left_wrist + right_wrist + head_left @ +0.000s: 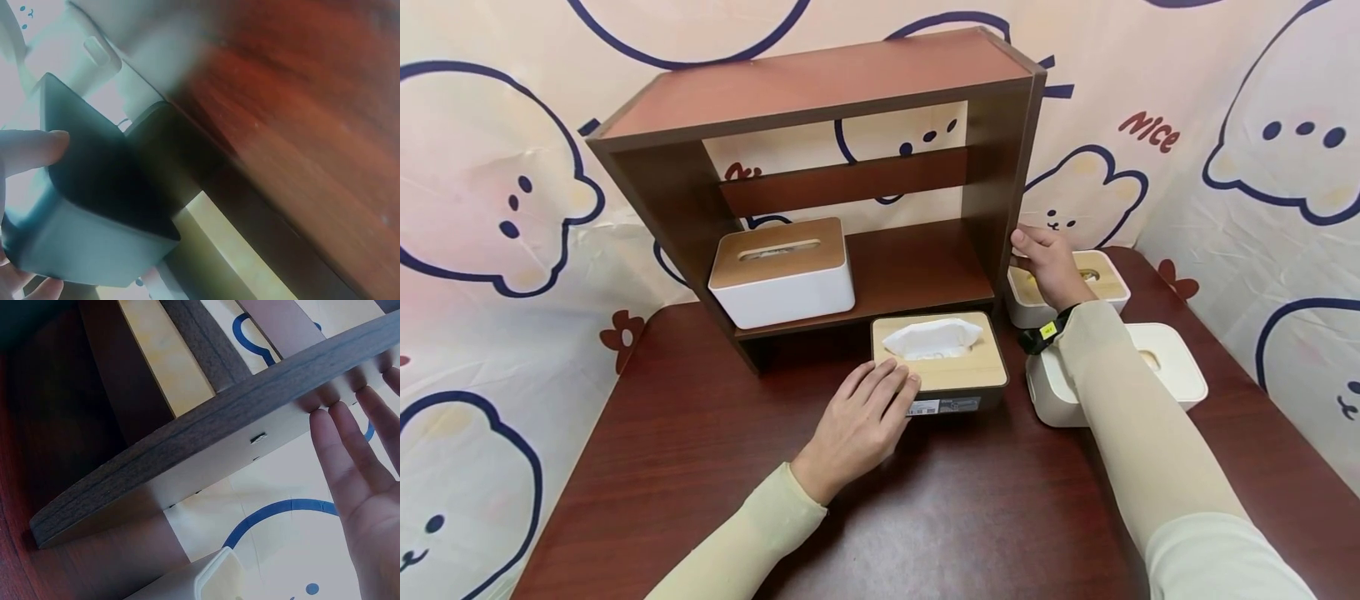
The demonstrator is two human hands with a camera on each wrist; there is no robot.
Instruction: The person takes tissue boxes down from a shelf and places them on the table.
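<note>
My left hand (857, 421) grips the left front corner of a dark tissue box (958, 402) with a light wood lid, fingers on top. A white tissue (934, 337) sticks out of its slot. In the left wrist view, the thumb (37, 150) lies against the dark box wall (94, 244). My right hand (1051, 262) touches the outer right side of a brown wooden shelf (1026, 167). In the right wrist view, its straight fingers (347, 447) press their tips to that side panel (219, 465). Whether the dark box touches the table cannot be told.
A white tissue box with a brown lid (782, 287) sits inside the shelf at left. To the shelf's right stand a white box with a wood lid (1108, 287) and an all-white box (1180, 367). Dark red tabletop (700, 467); patterned cloth (482, 183) hangs behind.
</note>
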